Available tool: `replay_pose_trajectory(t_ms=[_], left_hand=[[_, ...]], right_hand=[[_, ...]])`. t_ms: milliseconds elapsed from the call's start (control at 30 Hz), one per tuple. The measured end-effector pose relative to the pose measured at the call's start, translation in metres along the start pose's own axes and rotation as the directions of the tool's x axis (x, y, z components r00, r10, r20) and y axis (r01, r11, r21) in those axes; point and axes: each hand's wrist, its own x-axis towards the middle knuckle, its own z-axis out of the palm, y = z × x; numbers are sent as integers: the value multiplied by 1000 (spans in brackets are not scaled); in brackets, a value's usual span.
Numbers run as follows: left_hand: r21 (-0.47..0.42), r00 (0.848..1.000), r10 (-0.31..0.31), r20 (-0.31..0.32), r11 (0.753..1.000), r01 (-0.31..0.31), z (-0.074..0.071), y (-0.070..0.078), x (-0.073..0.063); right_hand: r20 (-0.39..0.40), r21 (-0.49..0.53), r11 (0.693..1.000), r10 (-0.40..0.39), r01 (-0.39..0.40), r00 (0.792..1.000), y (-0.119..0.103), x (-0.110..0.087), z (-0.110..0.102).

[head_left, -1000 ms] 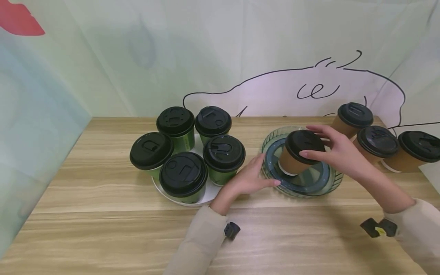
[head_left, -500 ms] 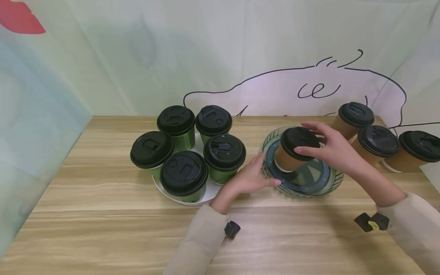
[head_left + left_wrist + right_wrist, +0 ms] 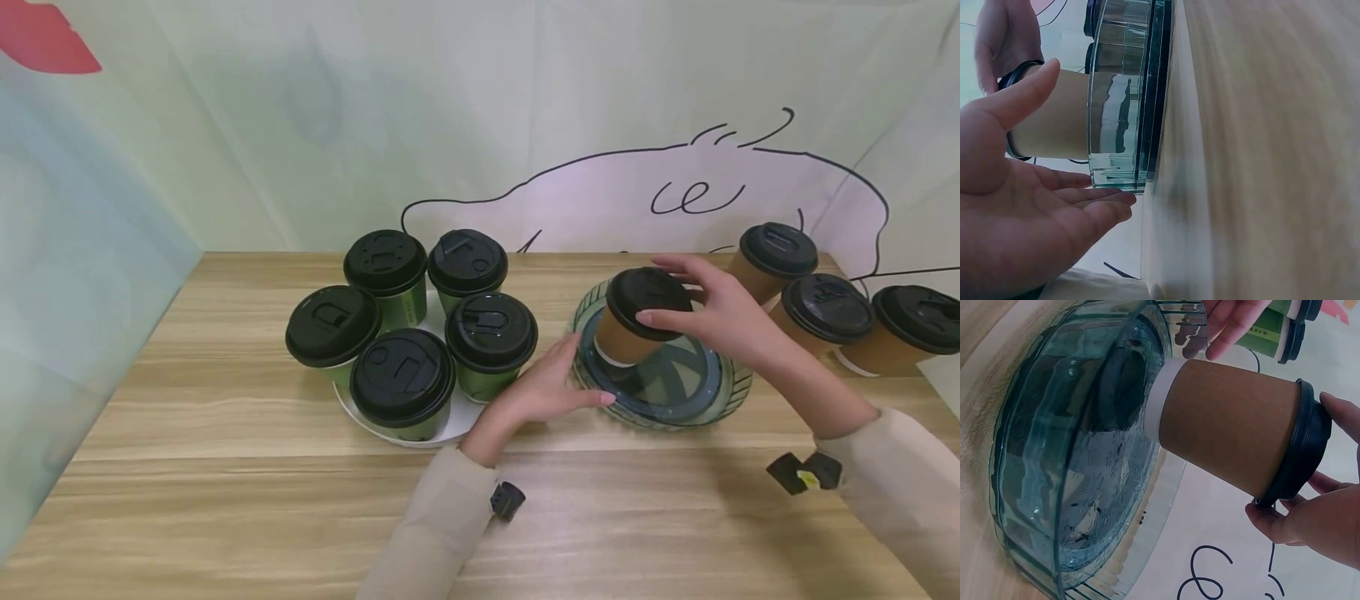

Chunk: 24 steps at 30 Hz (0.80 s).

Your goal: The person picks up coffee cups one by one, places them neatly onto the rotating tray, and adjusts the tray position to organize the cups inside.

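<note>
My right hand (image 3: pixel 716 317) grips a brown paper coffee cup (image 3: pixel 1229 425) by its black lid (image 3: pixel 1300 450), thumb on one side and fingers on the other. The cup tilts slightly above a clear greenish dish (image 3: pixel 731 404), toward its left side. Its white bottom edge is near rim level, and I cannot tell whether it touches the dish. My left hand (image 3: pixel 551 387) lies at the dish's left side, fingers extended and thumb apart. In the left wrist view its fingertips (image 3: pixel 1119 200) are against or very near the dish wall, holding nothing.
Left of the dish, several green cups (image 3: pixel 401 375) with black lids stand close together on a white round plate (image 3: pixel 352 417). Three more brown cups, including a front one (image 3: pixel 821 308), stand at the right back. A printed cloth (image 3: pixel 300 125) hangs behind the wooden table (image 3: pixel 225 500).
My right hand has carried the brown cup to the left and slightly away from me over the dish. The left hand has stayed in place.
</note>
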Motion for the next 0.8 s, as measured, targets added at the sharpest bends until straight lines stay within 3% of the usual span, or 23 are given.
replay_pose_trajectory(t_ms=[800], left_hand=[[29,1000,-9,6,1000,9,0,1,1]], right_hand=[[-17,6,1000,26,-26,1000,-6,8,4]])
